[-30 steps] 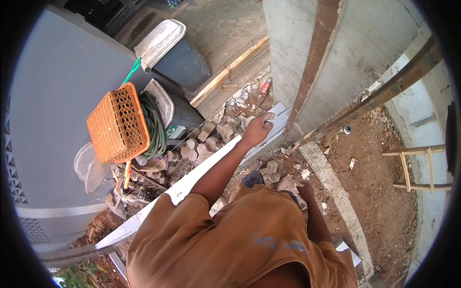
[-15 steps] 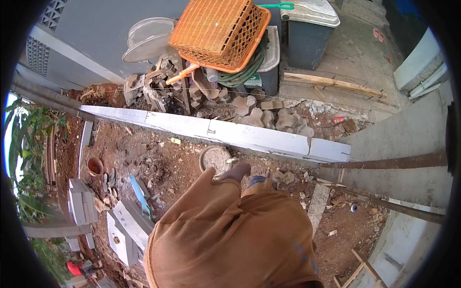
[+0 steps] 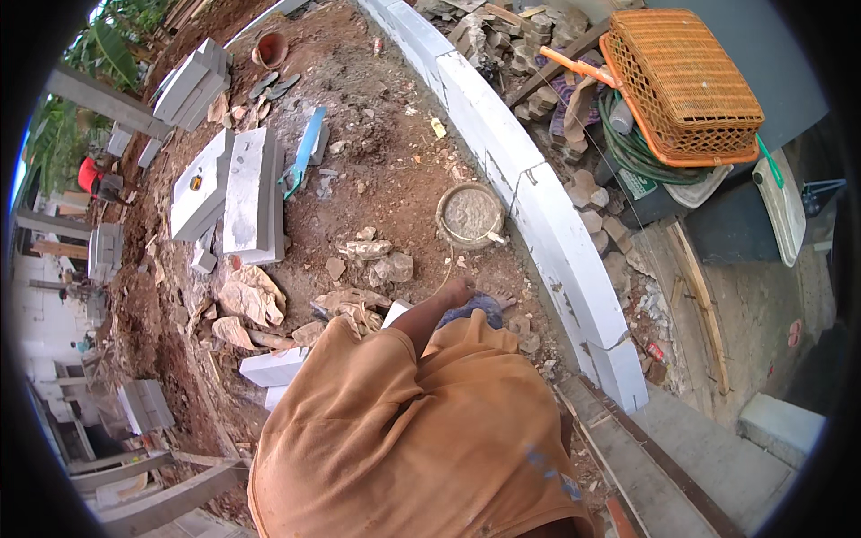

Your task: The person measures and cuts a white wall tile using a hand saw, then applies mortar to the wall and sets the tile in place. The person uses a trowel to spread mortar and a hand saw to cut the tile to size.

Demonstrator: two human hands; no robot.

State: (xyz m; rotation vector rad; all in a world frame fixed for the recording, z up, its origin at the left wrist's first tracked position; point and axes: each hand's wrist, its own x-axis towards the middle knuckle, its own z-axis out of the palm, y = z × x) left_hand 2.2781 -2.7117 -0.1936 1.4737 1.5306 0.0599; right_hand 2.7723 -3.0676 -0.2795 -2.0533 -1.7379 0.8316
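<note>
My left hand (image 3: 459, 290) hangs in front of my brown shirt (image 3: 430, 430), its forearm bare below a loose sleeve. It is small and foreshortened, so its fingers do not read clearly. Beyond it, a round shallow basin (image 3: 441, 215) with greyish contents rests on the soil, apart from the hand. A thin pale curved strand (image 3: 448, 271) shows between hand and basin; whether the hand touches it I cannot tell. Blue cloth on my leg (image 3: 480, 308) shows beside the hand. My right hand is out of sight, hidden by the shirt or outside the picture.
A low white block wall (image 3: 538, 202) curves along the right, with rubble and a wicker basket (image 3: 686, 85) behind it. White blocks (image 3: 254, 193), a blue handsaw (image 3: 307, 148), crumpled paper sacks (image 3: 247, 296) and a bucket (image 3: 269, 50) lie leftward. Another person in red (image 3: 90, 176) is far left.
My view has turned left: the wall and wicker basket have shifted right, and more blocks and paper sacks show on the left. My left hand stays in front of my body.
</note>
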